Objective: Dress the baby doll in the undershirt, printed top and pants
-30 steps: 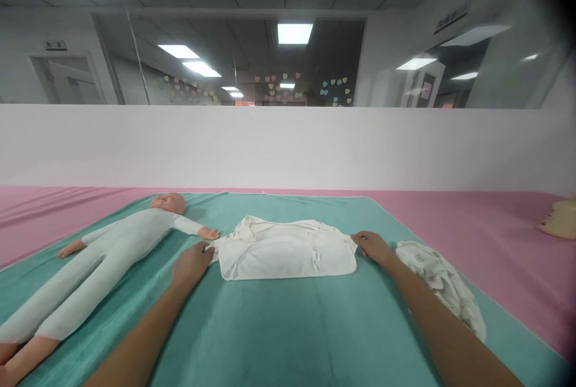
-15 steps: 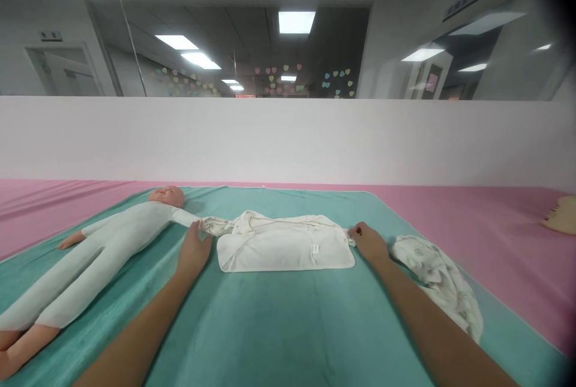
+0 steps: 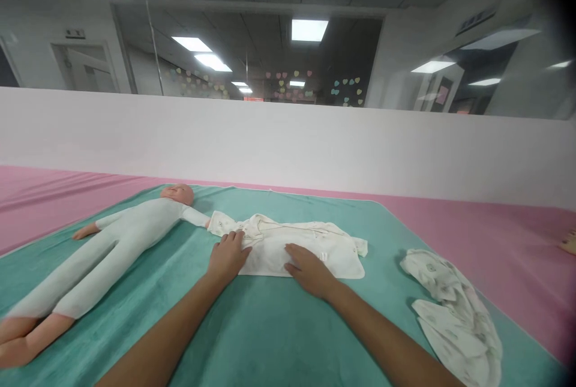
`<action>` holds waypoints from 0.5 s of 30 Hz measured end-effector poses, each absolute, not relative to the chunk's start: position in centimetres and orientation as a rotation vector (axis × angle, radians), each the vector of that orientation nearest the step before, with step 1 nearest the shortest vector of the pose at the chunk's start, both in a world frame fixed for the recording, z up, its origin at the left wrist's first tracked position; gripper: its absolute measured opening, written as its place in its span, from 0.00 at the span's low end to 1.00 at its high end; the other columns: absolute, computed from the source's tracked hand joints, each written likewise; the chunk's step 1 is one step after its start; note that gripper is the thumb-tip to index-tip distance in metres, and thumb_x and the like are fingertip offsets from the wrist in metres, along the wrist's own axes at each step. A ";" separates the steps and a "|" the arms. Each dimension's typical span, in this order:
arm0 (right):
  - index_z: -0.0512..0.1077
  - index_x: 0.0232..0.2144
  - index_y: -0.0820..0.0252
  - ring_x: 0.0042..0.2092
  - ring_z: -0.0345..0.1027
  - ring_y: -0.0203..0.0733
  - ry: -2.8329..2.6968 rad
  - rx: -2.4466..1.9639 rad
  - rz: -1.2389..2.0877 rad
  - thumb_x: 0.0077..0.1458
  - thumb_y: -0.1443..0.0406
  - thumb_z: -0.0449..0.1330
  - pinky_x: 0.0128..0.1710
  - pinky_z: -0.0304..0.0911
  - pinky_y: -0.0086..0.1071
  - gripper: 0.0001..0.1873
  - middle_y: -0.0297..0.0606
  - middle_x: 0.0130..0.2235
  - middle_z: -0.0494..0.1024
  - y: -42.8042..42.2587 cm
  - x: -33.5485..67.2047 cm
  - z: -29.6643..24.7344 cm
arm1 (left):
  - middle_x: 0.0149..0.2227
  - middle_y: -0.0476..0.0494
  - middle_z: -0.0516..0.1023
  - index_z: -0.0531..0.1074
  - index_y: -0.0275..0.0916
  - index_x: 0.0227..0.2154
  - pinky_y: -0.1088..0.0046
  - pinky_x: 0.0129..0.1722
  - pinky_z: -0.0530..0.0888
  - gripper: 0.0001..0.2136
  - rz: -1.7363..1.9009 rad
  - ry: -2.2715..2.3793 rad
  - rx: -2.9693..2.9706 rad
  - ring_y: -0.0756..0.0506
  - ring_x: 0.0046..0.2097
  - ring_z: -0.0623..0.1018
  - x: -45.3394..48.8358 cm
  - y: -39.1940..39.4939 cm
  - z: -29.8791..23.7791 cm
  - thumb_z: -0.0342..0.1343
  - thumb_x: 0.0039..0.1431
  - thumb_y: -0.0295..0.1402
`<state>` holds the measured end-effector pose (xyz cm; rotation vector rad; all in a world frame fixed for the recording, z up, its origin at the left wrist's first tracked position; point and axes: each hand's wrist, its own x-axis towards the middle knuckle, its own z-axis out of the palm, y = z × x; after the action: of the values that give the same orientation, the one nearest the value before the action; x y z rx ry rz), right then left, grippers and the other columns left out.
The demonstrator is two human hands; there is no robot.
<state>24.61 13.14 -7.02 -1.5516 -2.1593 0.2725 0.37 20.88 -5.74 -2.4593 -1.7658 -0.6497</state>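
- Moved since the earlier frame: both hands are shifting inward from the garment's two ends and are coming to lie on its near side.
- Left hand [image 3: 227, 258]: open and flat, palm down, pressing on the near edge of the garment, gripping nothing.
- Right hand [image 3: 310, 270]: open, fingers together, resting on the garment's near part, a narrow gap of cloth between it and the left hand, also gripping nothing.
- White cotton baby garment [image 3: 310, 249]: lying flat and rumpled along its upper edge, its left end touching the doll's outstretched arm. Likely very light, soft and limp; best taken by its edges or sleeve end.
- Baby training doll [image 3: 135, 234]: lying on its back in a pale suit, left of the hands, its arms spread.
- Folded printed cloth [image 3: 454, 315]: lying loosely in a heap, right of the hands.
- Teal towel [image 3: 270, 333]: spreading under all of these, soft and slightly creased.
- Pink sheet [image 3: 495, 225]: covering the surface beyond the towel.
- Room: a white partition wall [image 3: 288, 147] is standing behind, with a glass panel [image 3: 288, 57] above it, paper hearts [image 3: 288, 84] and ceiling lights [image 3: 309, 30] showing beyond.
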 end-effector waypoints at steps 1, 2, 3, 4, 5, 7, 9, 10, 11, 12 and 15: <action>0.54 0.60 0.58 0.62 0.46 0.45 -2.217 -1.538 0.286 0.59 0.51 0.42 0.61 0.43 0.39 0.31 0.39 0.62 0.55 14.0 23.5 -7.2 | 0.46 0.40 0.72 0.66 0.40 0.45 0.65 0.41 0.64 0.15 -0.687 -1.787 -2.458 0.40 0.48 0.69 0.2 21.0 -5.6 0.46 0.57 0.38; 0.53 0.60 0.60 0.63 0.45 0.45 -2.263 -1.525 0.279 0.59 0.51 0.42 0.61 0.42 0.40 0.31 0.40 0.62 0.54 14.9 22.5 -7.3 | 0.43 0.41 0.74 0.67 0.40 0.41 0.68 0.39 0.64 0.12 -0.741 -1.809 -2.457 0.41 0.45 0.70 0.1 21.0 -5.3 0.45 0.58 0.37; 0.53 0.60 0.62 0.63 0.44 0.46 -2.295 -1.512 0.253 0.59 0.51 0.41 0.61 0.42 0.40 0.32 0.42 0.62 0.53 16.0 21.6 -7.2 | 0.40 0.43 0.75 0.68 0.41 0.38 0.70 0.36 0.64 0.10 -0.812 -1.834 -2.451 0.42 0.42 0.72 -0.1 21.0 -5.1 0.44 0.59 0.37; 0.54 0.59 0.64 0.63 0.45 0.46 -2.318 -1.500 0.217 0.60 0.51 0.41 0.61 0.42 0.40 0.32 0.43 0.62 0.54 17.2 20.8 -7.1 | 0.36 0.44 0.75 0.67 0.41 0.35 0.71 0.33 0.64 0.10 -0.897 -1.864 -2.437 0.43 0.39 0.73 -0.2 20.9 -4.8 0.43 0.60 0.37; 0.57 0.58 0.65 0.62 0.46 0.46 -2.333 -1.488 0.173 0.60 0.52 0.42 0.60 0.42 0.39 0.31 0.45 0.62 0.55 18.4 20.0 -7.0 | 0.34 0.45 0.75 0.66 0.42 0.34 0.72 0.31 0.63 0.10 -0.995 -1.888 -2.415 0.44 0.36 0.73 -0.3 20.8 -4.5 0.41 0.60 0.38; 0.63 0.54 0.66 0.60 0.51 0.46 -2.351 -1.473 0.069 0.60 0.53 0.43 0.59 0.45 0.37 0.29 0.46 0.59 0.59 20.6 18.5 -6.8 | 0.30 0.48 0.75 0.65 0.43 0.35 0.73 0.30 0.63 0.10 -1.221 -1.889 -2.379 0.45 0.33 0.73 -0.5 20.4 -4.0 0.40 0.61 0.39; 0.69 0.48 0.65 0.57 0.56 0.46 -2.343 -1.480 -0.011 0.59 0.53 0.43 0.57 0.48 0.36 0.26 0.47 0.56 0.65 22.5 17.0 -6.7 | 0.30 0.49 0.75 0.64 0.43 0.35 0.74 0.30 0.64 0.10 -1.450 -1.846 -2.353 0.45 0.32 0.73 -0.6 20.0 -3.6 0.40 0.61 0.40; 0.70 0.47 0.65 0.56 0.58 0.47 -2.331 -1.490 -0.034 0.59 0.54 0.44 0.57 0.49 0.36 0.25 0.47 0.54 0.67 23.3 16.3 -6.7 | 0.31 0.49 0.75 0.64 0.43 0.35 0.74 0.31 0.64 0.10 -1.547 -1.820 -2.342 0.45 0.33 0.73 -0.6 19.8 -3.5 0.41 0.61 0.40; 0.70 0.47 0.64 0.55 0.59 0.47 -2.309 -1.502 -0.050 0.60 0.55 0.44 0.56 0.49 0.37 0.24 0.46 0.53 0.68 23.9 15.8 -6.7 | 0.32 0.49 0.75 0.64 0.43 0.35 0.74 0.32 0.64 0.10 -1.621 -1.802 -2.334 0.45 0.33 0.73 -0.5 19.6 -3.4 0.41 0.61 0.41; 0.68 0.48 0.63 0.54 0.59 0.47 -2.279 -1.517 -0.062 0.60 0.55 0.44 0.56 0.49 0.37 0.24 0.46 0.52 0.69 24.6 15.4 -6.8 | 0.32 0.49 0.75 0.64 0.43 0.35 0.74 0.32 0.65 0.10 -1.674 -1.792 -2.325 0.45 0.33 0.73 -0.5 19.4 -3.3 0.42 0.60 0.41; 0.63 0.53 0.60 0.54 0.58 0.45 -2.190 -1.559 -0.094 0.59 0.58 0.46 0.54 0.52 0.36 0.22 0.44 0.54 0.66 26.2 15.1 -6.7 | 0.29 0.50 0.74 0.65 0.42 0.35 0.74 0.31 0.64 0.10 -1.728 -1.752 -2.380 0.47 0.31 0.73 -0.3 19.2 -3.3 0.44 0.60 0.41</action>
<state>15.06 26.19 -6.74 -1.5587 -2.1898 -0.0939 -0.34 19.17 -3.27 -2.3802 -1.7523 -1.7282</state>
